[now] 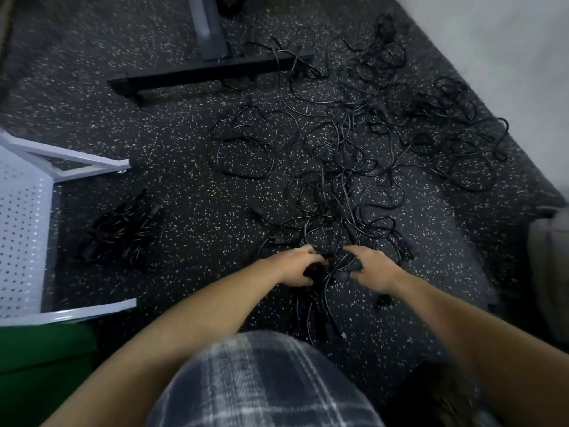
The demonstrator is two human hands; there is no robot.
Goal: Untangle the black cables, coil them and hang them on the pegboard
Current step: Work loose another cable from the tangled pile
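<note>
Speckled dark floor (172,211) fills most of view; pale wall (492,41) runs along its far-right edge. Black cables (338,167) lie in one big loose tangle, spread from floor's middle out to the wall edge, w/ loops crossing all over; near end of the tangle runs down btwn both hands to a plaid-clad knee (261,380). White pegboard (21,229) on its white frame sits at floor's left edge, green block (46,349) just nearer than it. Black foot bar (197,73) w/ grey post (209,26) stands at the far side, a few strands draped over its right end. Small coiled bundle (120,232) rests on the floor just beside the pegboard frame, well apart from the tangle. Left grip (295,266): fingers & thumb curled round strands at tangle's near end. Right grip (372,269): close beside it, thumb & fingers pinching a dark clump of cable, poss. a plug, can't tell.
</note>
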